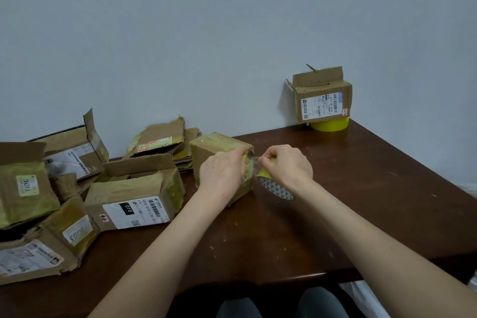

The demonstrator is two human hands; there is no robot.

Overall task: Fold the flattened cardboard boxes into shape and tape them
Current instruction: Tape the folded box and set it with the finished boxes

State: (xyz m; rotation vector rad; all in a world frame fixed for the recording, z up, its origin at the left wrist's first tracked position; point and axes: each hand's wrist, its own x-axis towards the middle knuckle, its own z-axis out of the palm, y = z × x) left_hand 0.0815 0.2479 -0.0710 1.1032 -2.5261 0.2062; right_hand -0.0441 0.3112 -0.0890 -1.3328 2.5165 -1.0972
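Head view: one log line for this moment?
phase: taping | left hand: holds box edge | right hand: grips tape roll | tape strip: stretched between hands

We see a plain pale wall (232,20) with a faint blue-grey cast, evenly and softly lit, filling the upper half of our view. Against it stands a dark brown wooden table (374,188), its top scuffed, flecked with small pale marks and carrying a dull sheen. Past the table's right edge we glimpse a pale strip of what looks like floor (469,190).
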